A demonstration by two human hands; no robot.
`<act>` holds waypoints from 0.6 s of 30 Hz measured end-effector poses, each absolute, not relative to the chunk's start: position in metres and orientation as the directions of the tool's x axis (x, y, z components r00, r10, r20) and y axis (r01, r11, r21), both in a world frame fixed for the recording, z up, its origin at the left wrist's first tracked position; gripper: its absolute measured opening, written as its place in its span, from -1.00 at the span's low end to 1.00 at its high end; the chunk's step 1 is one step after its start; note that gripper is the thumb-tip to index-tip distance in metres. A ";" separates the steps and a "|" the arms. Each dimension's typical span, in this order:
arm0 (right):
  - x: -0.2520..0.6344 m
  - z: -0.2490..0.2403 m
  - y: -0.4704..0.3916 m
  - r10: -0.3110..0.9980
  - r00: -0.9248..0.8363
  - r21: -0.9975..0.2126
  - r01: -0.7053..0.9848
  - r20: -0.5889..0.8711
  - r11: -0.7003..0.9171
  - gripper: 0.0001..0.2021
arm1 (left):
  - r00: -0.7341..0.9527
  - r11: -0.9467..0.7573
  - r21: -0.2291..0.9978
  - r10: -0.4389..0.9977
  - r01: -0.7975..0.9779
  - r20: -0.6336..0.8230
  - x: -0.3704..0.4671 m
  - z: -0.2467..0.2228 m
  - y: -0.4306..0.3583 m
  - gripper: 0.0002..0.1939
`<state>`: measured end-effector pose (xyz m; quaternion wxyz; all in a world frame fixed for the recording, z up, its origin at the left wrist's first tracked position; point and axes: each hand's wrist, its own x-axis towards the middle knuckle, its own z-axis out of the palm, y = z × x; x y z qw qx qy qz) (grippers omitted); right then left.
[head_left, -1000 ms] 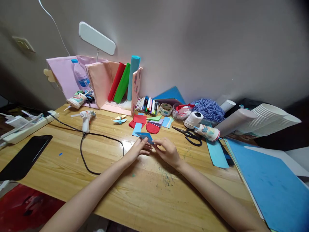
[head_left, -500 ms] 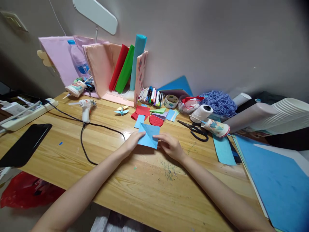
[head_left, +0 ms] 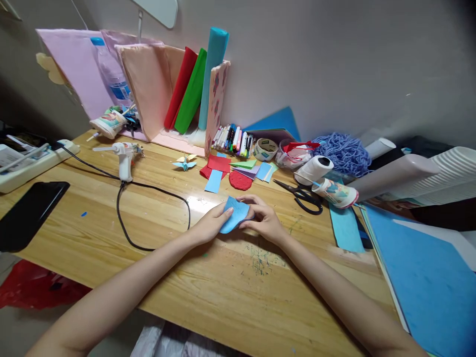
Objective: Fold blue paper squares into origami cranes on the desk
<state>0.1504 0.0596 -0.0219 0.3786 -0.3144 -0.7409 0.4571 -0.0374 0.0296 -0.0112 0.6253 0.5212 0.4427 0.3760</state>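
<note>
A small sheet of blue paper (head_left: 234,214) is held between both hands above the middle of the wooden table, its right side bent over. My left hand (head_left: 212,222) pinches its left edge, thumb on top. On the right edge, my right hand (head_left: 263,219) grips the paper with curled fingers. Behind the hands lie a red round piece (head_left: 240,180), a light blue strip (head_left: 213,181), red paper (head_left: 218,162) and a folded paper crane (head_left: 185,162).
A white glue gun (head_left: 125,161) with a looping black cable stands at the left, near a black phone (head_left: 33,213). Black scissors (head_left: 302,195), a white spool (head_left: 314,169) and a paper cup (head_left: 336,192) are right of the hands. Blue sheets (head_left: 427,263) cover the right edge.
The blue paper has gone from lying flat and creased to bent and tilted between the hands. My right hand has closed round its right edge. The view has shifted slightly.
</note>
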 end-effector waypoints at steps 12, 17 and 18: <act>0.142 -0.030 0.056 0.928 -0.337 -0.980 0.061 0.158 0.189 -0.65 | 0.372 0.292 0.954 0.895 -0.072 -0.246 -0.016 -0.015 0.010 -0.63; 0.139 -0.026 0.054 0.938 -0.308 -0.978 0.084 0.156 0.190 -0.66 | 0.364 0.277 0.960 0.899 -0.046 -0.242 -0.014 -0.014 0.009 -0.64; 0.139 -0.026 0.054 0.940 -0.302 -0.977 0.087 0.161 0.195 -0.67 | 0.360 0.284 0.958 0.899 -0.045 -0.250 -0.013 -0.013 0.009 -0.64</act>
